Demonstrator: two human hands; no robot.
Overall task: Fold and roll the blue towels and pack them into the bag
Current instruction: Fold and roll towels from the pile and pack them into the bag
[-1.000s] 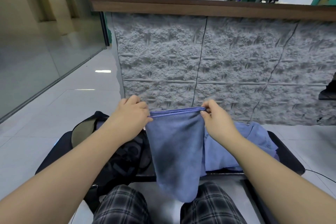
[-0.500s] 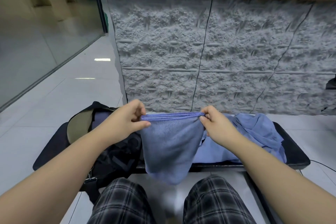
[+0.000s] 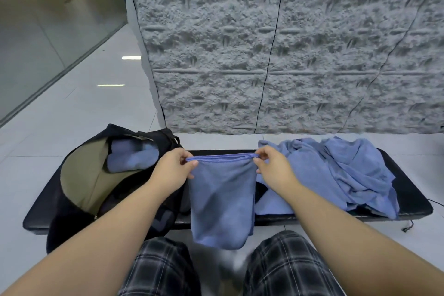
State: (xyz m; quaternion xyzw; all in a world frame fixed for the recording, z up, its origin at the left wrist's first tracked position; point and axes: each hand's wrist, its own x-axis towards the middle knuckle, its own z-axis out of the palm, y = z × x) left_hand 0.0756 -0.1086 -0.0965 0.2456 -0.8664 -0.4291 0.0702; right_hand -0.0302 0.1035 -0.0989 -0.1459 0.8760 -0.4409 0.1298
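A folded blue towel [image 3: 221, 202] hangs in the air in front of the person, its top hem stretched level between both hands and its lower end dangling past the near edge of the surface [image 3: 408, 190], above the gap between the checked-trousered knees [image 3: 283, 264]. The left hand [image 3: 173, 170] pinches the hem's left corner between thumb and fingers; the right hand [image 3: 274, 168] pinches the right corner the same way. Left of the towel, a black bag [image 3: 79, 182] with an olive lining lies open on the surface, and a blue towel in the bag [image 3: 132, 156] shows through its mouth. To the right, a loose pile of towels [image 3: 336, 175] lies crumpled on the surface, touching the right forearm. Behind the surface stands a rough grey stone wall [image 3: 288, 43], with pale floor tiles [image 3: 84, 115] running off to the left.
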